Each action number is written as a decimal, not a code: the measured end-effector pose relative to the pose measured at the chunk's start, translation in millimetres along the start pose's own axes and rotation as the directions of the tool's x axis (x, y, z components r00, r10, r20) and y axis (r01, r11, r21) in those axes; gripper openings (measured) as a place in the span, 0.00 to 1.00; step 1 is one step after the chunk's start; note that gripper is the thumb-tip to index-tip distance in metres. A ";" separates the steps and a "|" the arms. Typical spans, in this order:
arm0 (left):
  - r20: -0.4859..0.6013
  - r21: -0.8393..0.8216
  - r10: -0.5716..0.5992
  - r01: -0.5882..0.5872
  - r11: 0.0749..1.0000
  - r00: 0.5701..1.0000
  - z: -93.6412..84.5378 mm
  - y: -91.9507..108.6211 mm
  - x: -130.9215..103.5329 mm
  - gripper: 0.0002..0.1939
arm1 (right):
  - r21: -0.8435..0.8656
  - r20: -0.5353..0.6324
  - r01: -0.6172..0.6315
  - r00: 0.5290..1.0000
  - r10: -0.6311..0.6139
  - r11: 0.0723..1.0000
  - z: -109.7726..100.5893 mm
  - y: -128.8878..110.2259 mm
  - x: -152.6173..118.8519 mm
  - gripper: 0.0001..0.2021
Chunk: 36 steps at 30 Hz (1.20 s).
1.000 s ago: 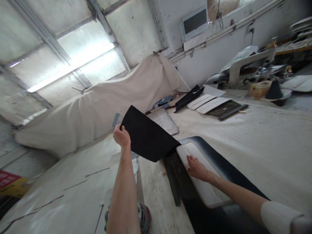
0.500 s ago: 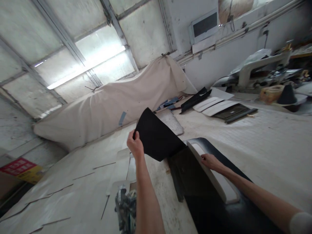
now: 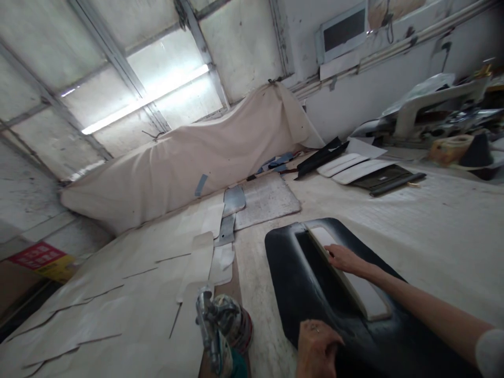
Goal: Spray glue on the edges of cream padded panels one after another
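Note:
A large black sheet [image 3: 293, 278] lies spread flat on the work table. On it a long white padded panel [image 3: 354, 281] is tilted up on its edge. My right hand [image 3: 342, 258] grips the panel's upper edge near its far end. At the bottom of the view my left hand [image 3: 316, 349] rests with curled fingers on the near edge of the black sheet; I cannot tell whether it pinches the sheet.
A spray gun with a cup [image 3: 220, 328] stands at the near table edge left of the sheet. Pale paper patterns [image 3: 197, 262] and a grey mat [image 3: 263, 199] lie beyond. More panels [image 3: 356, 169] and a machine [image 3: 433, 113] are at the far right. A cloth-covered heap [image 3: 197, 152] runs along the wall.
My left hand has lowered the lifted black flap and come down to the sheet's near edge; the sheet now lies flat. My right hand has tipped the white panel up on edge.

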<state>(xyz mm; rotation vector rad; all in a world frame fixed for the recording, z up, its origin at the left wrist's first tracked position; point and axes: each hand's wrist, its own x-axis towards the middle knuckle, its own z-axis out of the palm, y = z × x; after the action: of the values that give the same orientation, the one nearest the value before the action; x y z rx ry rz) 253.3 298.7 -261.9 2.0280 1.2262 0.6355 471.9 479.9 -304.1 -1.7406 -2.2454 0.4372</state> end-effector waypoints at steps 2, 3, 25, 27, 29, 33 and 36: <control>0.115 0.053 -0.002 -0.004 0.999 0.993 7.1 -5.5 -7.8 0.16 | -0.045 -0.011 0.022 1.000 -0.022 0.999 3.7 -8.5 -2.8 0.10; 0.180 0.069 -0.012 0.000 0.998 0.984 8.0 -5.7 -12.0 0.16 | -0.064 -0.014 0.031 0.999 -0.032 0.997 5.5 -14.3 -4.6 0.10; -0.460 -0.202 -0.682 0.681 0.704 0.568 -62.1 -112.0 113.7 0.18 | -0.229 -0.041 0.051 0.997 -0.062 0.972 19.0 -63.9 -10.8 0.12; -0.434 -0.238 -0.672 0.643 0.728 0.600 -62.0 -117.5 119.1 0.14 | -0.227 -0.047 0.054 0.997 -0.066 0.972 18.7 -62.7 -10.8 0.12; -0.433 -0.278 -0.659 0.604 0.747 0.615 -58.7 -120.2 126.4 0.13 | -0.225 -0.054 0.055 0.996 -0.068 0.973 18.2 -61.9 -10.9 0.12; -0.455 -0.357 -0.651 0.545 0.758 0.607 -48.3 -120.1 141.0 0.13 | -0.231 -0.072 0.043 0.996 -0.062 0.972 16.2 -61.1 -11.9 0.12; -0.449 -0.429 -0.675 0.521 0.738 0.585 -45.2 -120.9 145.3 0.13 | -0.239 -0.084 0.032 0.995 -0.053 0.971 13.3 -60.6 -14.2 0.12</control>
<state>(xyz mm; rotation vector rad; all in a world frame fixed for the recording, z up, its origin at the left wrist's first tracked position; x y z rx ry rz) 216.8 482.1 -314.6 1.0684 1.9572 1.0332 416.3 451.0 -292.9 -1.7787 -2.3447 0.0805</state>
